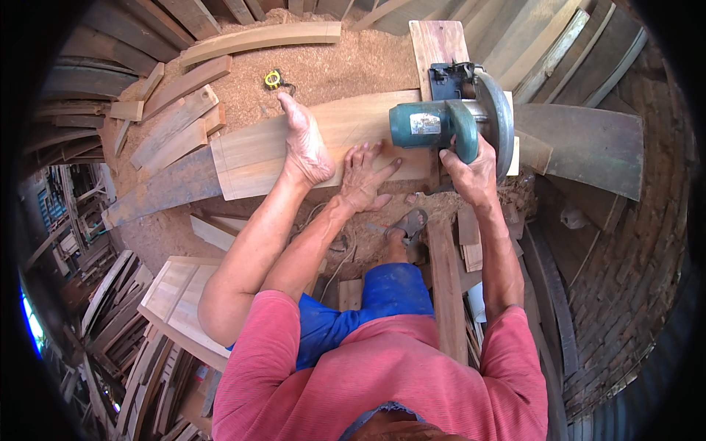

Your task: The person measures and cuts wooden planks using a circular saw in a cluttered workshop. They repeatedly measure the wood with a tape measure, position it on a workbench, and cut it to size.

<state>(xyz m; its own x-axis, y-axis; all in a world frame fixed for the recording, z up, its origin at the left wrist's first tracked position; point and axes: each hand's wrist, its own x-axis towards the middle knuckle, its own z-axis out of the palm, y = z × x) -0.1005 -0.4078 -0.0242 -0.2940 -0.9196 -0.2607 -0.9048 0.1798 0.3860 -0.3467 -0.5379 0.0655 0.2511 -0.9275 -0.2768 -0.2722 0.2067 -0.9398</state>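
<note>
My right hand [471, 173] grips the rear handle of a green circular saw [441, 121], whose round blade guard sits at the right end of a pale wooden plank [250, 154]. My left hand [364, 176] lies flat on the plank's near edge with its fingers spread, just left of the saw. My bare foot [303, 143] presses down on the plank to the left of that hand. My other foot, in a sandal [410, 224], rests on the ground below the plank.
A yellow tape measure [273, 79] lies on the sawdust heap [346, 66] behind the plank. Short offcuts [173, 121] are piled at the left, curved boards surround the spot, and a panelled wooden piece [176, 294] lies at lower left.
</note>
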